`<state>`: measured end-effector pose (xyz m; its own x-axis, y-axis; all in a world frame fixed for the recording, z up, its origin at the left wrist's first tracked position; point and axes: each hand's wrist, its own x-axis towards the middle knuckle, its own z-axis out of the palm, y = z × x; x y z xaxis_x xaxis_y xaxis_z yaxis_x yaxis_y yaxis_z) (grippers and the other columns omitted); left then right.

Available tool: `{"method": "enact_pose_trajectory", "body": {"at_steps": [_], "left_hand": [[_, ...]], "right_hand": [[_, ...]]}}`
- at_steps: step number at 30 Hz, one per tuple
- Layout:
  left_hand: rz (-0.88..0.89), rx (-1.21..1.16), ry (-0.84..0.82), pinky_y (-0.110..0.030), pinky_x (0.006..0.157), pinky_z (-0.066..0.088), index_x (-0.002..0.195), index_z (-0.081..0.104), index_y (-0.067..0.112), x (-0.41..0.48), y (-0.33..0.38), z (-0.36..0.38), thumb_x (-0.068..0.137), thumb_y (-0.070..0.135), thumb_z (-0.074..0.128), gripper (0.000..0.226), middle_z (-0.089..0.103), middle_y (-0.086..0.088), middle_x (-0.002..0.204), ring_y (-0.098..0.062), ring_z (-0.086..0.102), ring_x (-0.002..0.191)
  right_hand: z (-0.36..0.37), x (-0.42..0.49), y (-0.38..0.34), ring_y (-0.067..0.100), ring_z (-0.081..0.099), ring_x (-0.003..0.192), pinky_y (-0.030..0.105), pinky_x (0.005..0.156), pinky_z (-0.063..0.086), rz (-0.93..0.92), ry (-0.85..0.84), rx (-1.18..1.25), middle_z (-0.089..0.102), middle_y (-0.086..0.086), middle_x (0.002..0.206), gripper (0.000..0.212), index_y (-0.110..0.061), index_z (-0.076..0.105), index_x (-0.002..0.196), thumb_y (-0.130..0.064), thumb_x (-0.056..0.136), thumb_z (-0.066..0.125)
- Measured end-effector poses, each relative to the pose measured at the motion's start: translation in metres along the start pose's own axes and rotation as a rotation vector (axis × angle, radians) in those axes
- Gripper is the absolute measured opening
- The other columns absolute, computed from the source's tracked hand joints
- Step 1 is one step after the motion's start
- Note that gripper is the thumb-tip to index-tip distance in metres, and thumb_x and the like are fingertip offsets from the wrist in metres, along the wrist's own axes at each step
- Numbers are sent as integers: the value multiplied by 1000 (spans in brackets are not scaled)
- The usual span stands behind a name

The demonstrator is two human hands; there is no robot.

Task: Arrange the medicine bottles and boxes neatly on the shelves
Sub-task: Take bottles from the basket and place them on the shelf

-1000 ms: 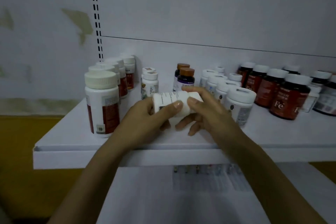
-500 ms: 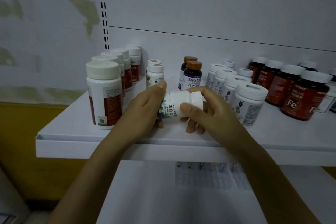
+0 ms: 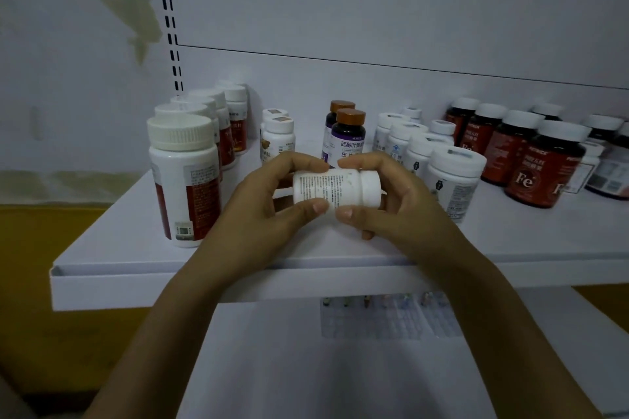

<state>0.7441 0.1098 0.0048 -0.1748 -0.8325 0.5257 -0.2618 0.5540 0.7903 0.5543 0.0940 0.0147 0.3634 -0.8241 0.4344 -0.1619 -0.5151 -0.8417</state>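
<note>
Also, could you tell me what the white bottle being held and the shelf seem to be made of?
The white bottle looks like opaque plastic, smooth and low-sheen: uniform white body, moulded cap, printed text. The shelf is probably white-painted sheet metal, judging by its thin folded front lip and smooth matte coat; coated board is possible.

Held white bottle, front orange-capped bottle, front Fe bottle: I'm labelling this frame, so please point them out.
held white bottle [image 3: 326, 189]: head view, on its printed label.
front orange-capped bottle [image 3: 351, 117]: head view, on its cap.
front Fe bottle [image 3: 541, 177]: head view, on its red label.
</note>
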Motion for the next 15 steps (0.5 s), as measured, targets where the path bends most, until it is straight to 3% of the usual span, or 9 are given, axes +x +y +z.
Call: {"method": "enact_pose_trajectory", "body": {"at_steps": [5, 10, 15], "left_hand": [[36, 9, -22, -27, 88, 54, 111, 61, 28, -2, -1, -2, 78, 24, 67, 33, 60, 13, 117, -5, 58, 110], [66, 11, -42, -27, 90, 53, 114, 60, 29, -4, -2, -4, 77, 34, 62, 37, 58, 15, 120, -3, 57, 110], [131, 167, -78, -22, 80, 53, 122, 54, 32, -5, -1, 1, 77, 31, 74, 49, 58, 20, 112, -2, 57, 101]], "right_hand": [[3, 1, -5, 9, 68, 77, 20, 53, 53, 30, 21, 14, 67, -21, 89, 28, -19, 58, 108, -19, 80, 64], [4, 3, -5, 15, 69, 74, 25, 51, 51, 29, 32, 3, 67, -4, 94, 21, -18, 58, 109, -18, 89, 62], [7, 0, -4, 16, 64, 57, 24, 42, 45, 50, 131, 26, 69, -2, 79, 12, -20, 61, 96, -27, 89, 53]]}}
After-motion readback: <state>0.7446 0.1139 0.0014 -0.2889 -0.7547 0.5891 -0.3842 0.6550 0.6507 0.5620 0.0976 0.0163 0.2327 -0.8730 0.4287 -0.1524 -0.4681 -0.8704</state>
